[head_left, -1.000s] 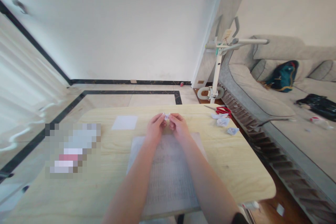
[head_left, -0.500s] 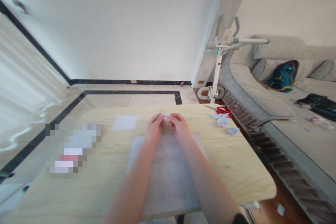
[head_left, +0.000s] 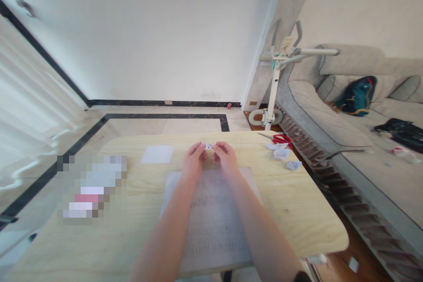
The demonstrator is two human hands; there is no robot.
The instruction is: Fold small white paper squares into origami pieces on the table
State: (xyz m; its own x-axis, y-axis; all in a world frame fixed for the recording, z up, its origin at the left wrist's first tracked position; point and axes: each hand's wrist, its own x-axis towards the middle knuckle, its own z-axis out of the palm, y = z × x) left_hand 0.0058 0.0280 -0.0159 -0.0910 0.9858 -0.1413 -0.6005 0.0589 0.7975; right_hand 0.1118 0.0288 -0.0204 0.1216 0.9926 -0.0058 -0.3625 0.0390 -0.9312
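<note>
My left hand (head_left: pixel 194 161) and my right hand (head_left: pixel 226 158) meet above the far edge of a grey cutting mat (head_left: pixel 211 220). Both pinch a small folded piece of white paper (head_left: pixel 208 145) between their fingertips, held just over the wooden table (head_left: pixel 291 202). A flat white paper square (head_left: pixel 157 154) lies on the table to the left of my hands.
Red-handled scissors (head_left: pixel 280 139) and crumpled paper scraps (head_left: pixel 282 153) lie at the table's far right. A blurred patch covers the left of the table. A grey sofa (head_left: pixel 363 141) with a dark bag stands to the right, an exercise machine (head_left: pixel 276 83) behind.
My hands have shifted very slightly; the small paper between the fingertips is pulled a little wider. Nothing else has moved.
</note>
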